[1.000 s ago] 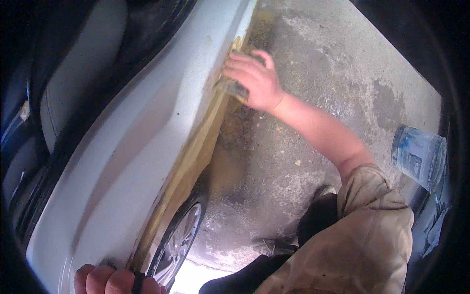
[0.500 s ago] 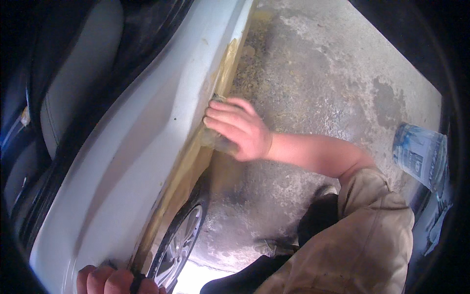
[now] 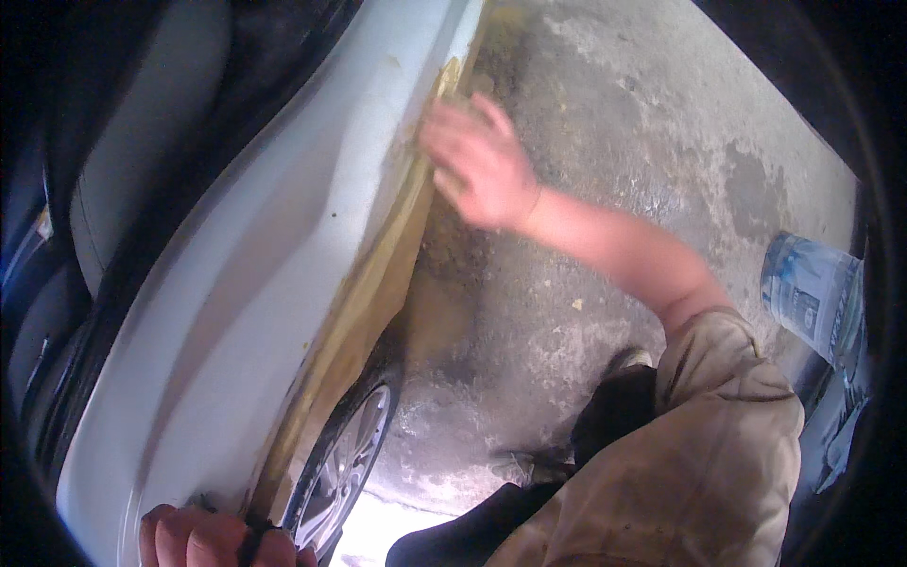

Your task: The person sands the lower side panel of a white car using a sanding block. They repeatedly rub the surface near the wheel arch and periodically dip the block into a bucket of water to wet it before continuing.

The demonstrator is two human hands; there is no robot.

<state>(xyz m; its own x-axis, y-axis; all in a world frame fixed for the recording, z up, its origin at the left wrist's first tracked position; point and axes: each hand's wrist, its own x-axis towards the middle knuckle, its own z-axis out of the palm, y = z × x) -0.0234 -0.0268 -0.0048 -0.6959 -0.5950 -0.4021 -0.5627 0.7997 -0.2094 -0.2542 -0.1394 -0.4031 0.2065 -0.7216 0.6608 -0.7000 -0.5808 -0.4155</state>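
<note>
A long white car body panel [image 3: 255, 255] runs diagonally across the left half, with a tan-yellow strip [image 3: 354, 293] along its lower edge. My right hand [image 3: 482, 165] reaches to the upper part of this strip, its fingers bent over a flat yellowish pad [image 3: 457, 98]. Motion blur and the fingers hide most of the pad. At the panel's bottom end, my left hand [image 3: 213, 539] is closed, knuckles up, with a small black piece [image 3: 255, 543] at its fingers. The picture's edge cuts off the rest of that hand.
Below the tan strip is a wheel [image 3: 345, 463] with a silver rim. A clear bucket with a blue label [image 3: 811, 293] stands at the right beside crumpled plastic [image 3: 841, 444]. The stained concrete floor [image 3: 614, 161] looks wet in places. A dark car seat [image 3: 146, 142] shows at the left.
My right hand has slid up along the panel's tan edge, away from the wheel, with the pad under its fingers. My left hand stays at the panel's bottom end.
</note>
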